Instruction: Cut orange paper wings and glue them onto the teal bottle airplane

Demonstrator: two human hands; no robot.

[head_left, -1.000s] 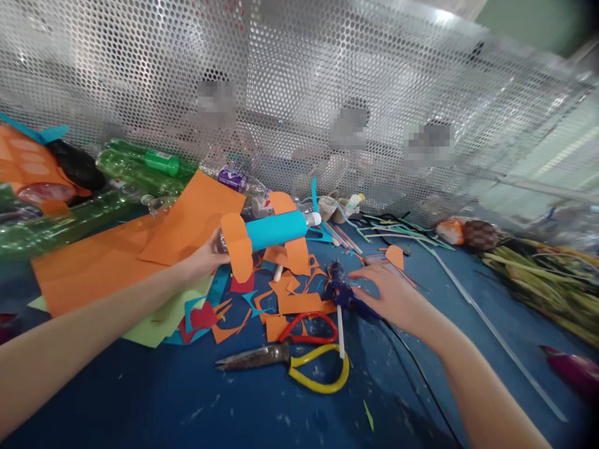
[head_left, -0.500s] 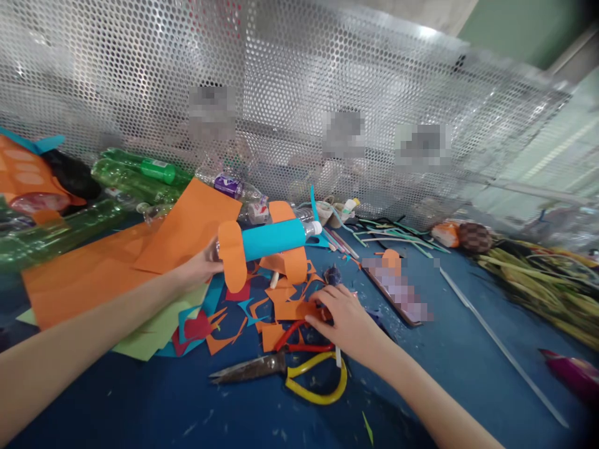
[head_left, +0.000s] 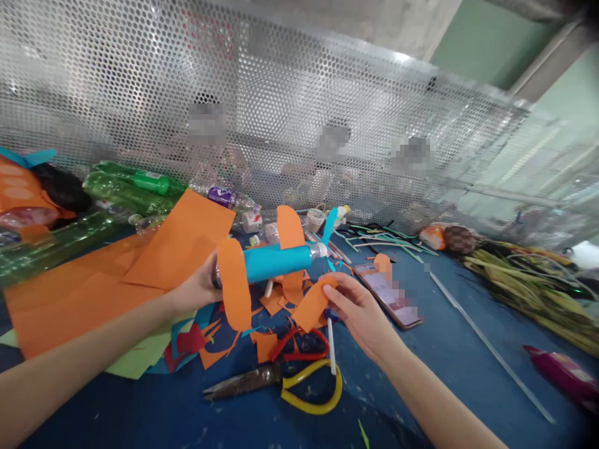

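Observation:
My left hand [head_left: 200, 285] is closed around the base end of a plastic bottle wrapped in blue paper [head_left: 276, 262]. Rounded orange paper pieces stand out from the bottle near its base and its neck, and a blue strip [head_left: 330, 226] shows by the white cap. Between the thumb and fingers of my right hand [head_left: 358, 305] is an orange paper piece [head_left: 312, 305] with a rounded end, held just above the table. Scissors [head_left: 311, 408] with one red and one yellow handle lie below, blades to the left. Orange scraps [head_left: 266, 346] are scattered around them.
Large orange sheets [head_left: 84, 274] and green bottles [head_left: 135, 187] lie to the left. A phone [head_left: 390, 296] and a long pale stick [head_left: 491, 349] are on the right, with dried leaves [head_left: 515, 274] farther out. A perforated metal screen [head_left: 281, 93] stands behind, with people beyond it.
My right hand has lifted the orange paper piece off the scraps. The bottle in my left hand has turned slightly and come a little lower in view.

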